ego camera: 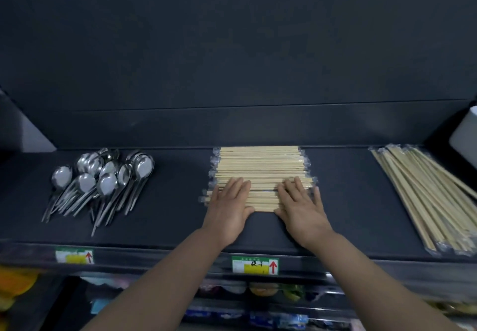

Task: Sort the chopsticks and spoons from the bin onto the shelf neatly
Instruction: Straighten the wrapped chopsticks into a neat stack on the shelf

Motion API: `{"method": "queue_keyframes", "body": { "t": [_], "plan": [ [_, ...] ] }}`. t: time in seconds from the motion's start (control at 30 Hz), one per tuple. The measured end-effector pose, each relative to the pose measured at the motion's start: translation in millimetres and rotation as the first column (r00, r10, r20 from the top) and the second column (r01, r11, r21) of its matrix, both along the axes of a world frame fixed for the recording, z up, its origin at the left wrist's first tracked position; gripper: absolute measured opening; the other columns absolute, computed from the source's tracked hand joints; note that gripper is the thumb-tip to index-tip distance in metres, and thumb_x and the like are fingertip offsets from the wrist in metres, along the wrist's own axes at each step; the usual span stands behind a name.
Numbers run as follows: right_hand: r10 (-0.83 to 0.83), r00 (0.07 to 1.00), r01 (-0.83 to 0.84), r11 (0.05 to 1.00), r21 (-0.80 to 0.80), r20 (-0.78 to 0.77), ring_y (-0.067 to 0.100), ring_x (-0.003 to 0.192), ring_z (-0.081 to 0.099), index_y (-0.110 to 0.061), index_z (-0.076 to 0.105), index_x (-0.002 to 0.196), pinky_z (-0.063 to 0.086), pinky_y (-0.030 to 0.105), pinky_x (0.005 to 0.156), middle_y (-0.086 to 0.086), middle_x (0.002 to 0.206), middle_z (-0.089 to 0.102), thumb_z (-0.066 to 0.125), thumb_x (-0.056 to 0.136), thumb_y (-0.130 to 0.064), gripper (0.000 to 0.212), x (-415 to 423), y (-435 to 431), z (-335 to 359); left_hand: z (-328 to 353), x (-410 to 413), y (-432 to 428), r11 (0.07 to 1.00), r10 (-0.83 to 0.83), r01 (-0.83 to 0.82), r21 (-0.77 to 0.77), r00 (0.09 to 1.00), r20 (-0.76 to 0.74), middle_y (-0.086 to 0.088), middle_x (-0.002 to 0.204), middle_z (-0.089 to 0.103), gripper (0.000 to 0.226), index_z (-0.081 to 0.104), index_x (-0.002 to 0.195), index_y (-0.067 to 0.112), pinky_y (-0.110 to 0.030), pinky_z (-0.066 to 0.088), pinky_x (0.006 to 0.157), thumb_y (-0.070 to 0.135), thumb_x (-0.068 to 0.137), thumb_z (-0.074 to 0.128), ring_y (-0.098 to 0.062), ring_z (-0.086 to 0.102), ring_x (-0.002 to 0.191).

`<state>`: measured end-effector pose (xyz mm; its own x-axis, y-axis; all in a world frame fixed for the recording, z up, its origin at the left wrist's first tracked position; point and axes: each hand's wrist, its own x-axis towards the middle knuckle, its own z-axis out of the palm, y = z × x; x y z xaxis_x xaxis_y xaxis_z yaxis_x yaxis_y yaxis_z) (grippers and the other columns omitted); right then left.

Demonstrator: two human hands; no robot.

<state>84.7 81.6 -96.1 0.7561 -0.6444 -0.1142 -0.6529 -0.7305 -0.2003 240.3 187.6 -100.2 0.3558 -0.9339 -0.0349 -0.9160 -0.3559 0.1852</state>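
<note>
- Wooden chopsticks in clear plastic sleeves [260, 165], pale and thin, lie crosswise as a flat stack in the middle of the dark shelf [175, 201]. They sit straight above a green-and-yellow price label [255, 265] on the shelf's front edge. I'd judge that this spot is meant for them, which is why they are being squared up there.
- Her or his left hand [229, 201] lies palm down on the near left part of the stack, fingers straight and close together, thumb at the stack's front edge. Its grip is open: it presses and holds nothing.
- On the near right part, the right hand [300, 201] mirrors it, fingers slightly spread and thumb at the same front edge. That grip is open too.
- Both forearms reach forward over the shelf lip and angle a little inward, wrists low. To me it looks like patting the stack level, not lifting it.
- Shiny steel spoons with round bowls [103, 178] are heaped well apart to the left. Their bowls point to the back and their handles fan toward the front, so they are sorted by kind but loosely.
- Another bundle of long wrapped chopsticks [423, 196] lies aslant at the shelf's right end, not yet straightened.
- At the far right edge a white container [464, 134] shows; I can't tell whether it is the bin.
</note>
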Motion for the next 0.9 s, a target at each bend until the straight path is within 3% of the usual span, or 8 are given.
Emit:
{"method": "queue_keyframes", "body": {
  "t": [0.13, 0.27, 0.47, 0.6, 0.77, 0.9],
  "plan": [
    [-0.077, 0.997, 0.077, 0.997, -0.010, -0.026, 0.022, 0.144, -0.024, -0.021, -0.003, 0.154, -0.016, 0.055, 0.113, 0.002, 0.160, -0.015, 0.022, 0.104, -0.036, 0.058, 0.3, -1.4, -2.3, -2.9, -1.7, -6.4, 0.997, 0.060, -0.065, 0.040, 0.992, 0.108, 0.000, 0.163, -0.006, 0.065, 0.000, 0.155, 0.021, -0.050, -0.011, 0.117, 0.048, 0.102, 0.027, -0.019, -0.013, 0.149],
    [-0.132, 0.990, 0.132, 0.991, -0.009, -0.048, 0.028, 0.143, -0.026, -0.029, -0.009, 0.153, -0.015, 0.063, 0.108, 0.001, 0.160, -0.018, 0.017, 0.104, -0.037, 0.057, -0.6, -0.2, -5.4, -9.0, 1.3, -2.4, 0.986, 0.113, -0.120, 0.112, 0.991, 0.067, -0.002, 0.162, -0.012, 0.063, -0.006, 0.154, 0.024, -0.054, -0.013, 0.115, 0.050, 0.103, 0.020, -0.022, -0.017, 0.148],
    [-0.151, 0.989, 0.150, 0.986, -0.071, -0.004, 0.024, 0.146, -0.017, -0.028, -0.007, 0.153, -0.014, 0.059, 0.111, 0.006, 0.161, -0.009, 0.015, 0.104, -0.035, 0.055, 6.9, -6.5, -7.2, -7.3, 8.8, -12.2, 0.994, 0.097, -0.099, 0.042, 0.994, 0.041, -0.003, 0.163, -0.005, 0.055, 0.003, 0.155, 0.025, -0.049, -0.007, 0.119, 0.032, 0.106, 0.026, -0.021, -0.009, 0.150],
    [-0.158, 0.987, 0.159, 0.985, -0.064, 0.017, 0.023, 0.146, -0.021, -0.029, -0.009, 0.153, -0.013, 0.058, 0.111, 0.005, 0.160, -0.012, 0.016, 0.103, -0.040, 0.056, 2.2, -3.9, -13.4, -9.1, 1.6, -3.9, 1.000, 0.011, -0.011, -0.002, 0.999, 0.039, 0.002, 0.163, -0.003, 0.055, 0.005, 0.155, 0.025, -0.046, -0.008, 0.118, 0.035, 0.106, 0.025, -0.016, -0.009, 0.149],
    [-0.119, 0.991, 0.122, 0.990, -0.069, 0.055, 0.022, 0.147, -0.018, -0.029, 0.008, 0.153, -0.010, 0.061, 0.111, 0.003, 0.162, -0.005, 0.020, 0.104, -0.037, 0.052, 1.5, -0.7, -15.5, -10.2, 3.7, 3.0, 1.000, -0.019, 0.020, -0.021, 0.999, 0.038, 0.004, 0.163, 0.004, 0.049, 0.013, 0.154, 0.028, -0.046, -0.004, 0.119, 0.031, 0.107, 0.025, -0.015, -0.006, 0.150],
    [-0.096, 0.993, 0.100, 0.994, -0.049, 0.066, 0.021, 0.146, -0.018, -0.029, 0.003, 0.154, -0.015, 0.057, 0.111, 0.003, 0.161, -0.007, 0.019, 0.105, -0.028, 0.052, 1.1, -4.4, -15.7, -10.8, 8.5, -3.5, 0.998, -0.025, 0.026, 0.049, 1.000, -0.005, 0.004, 0.163, -0.008, 0.053, 0.001, 0.155, 0.029, -0.046, -0.012, 0.117, 0.035, 0.106, 0.020, -0.015, -0.015, 0.148]
  ]
}}
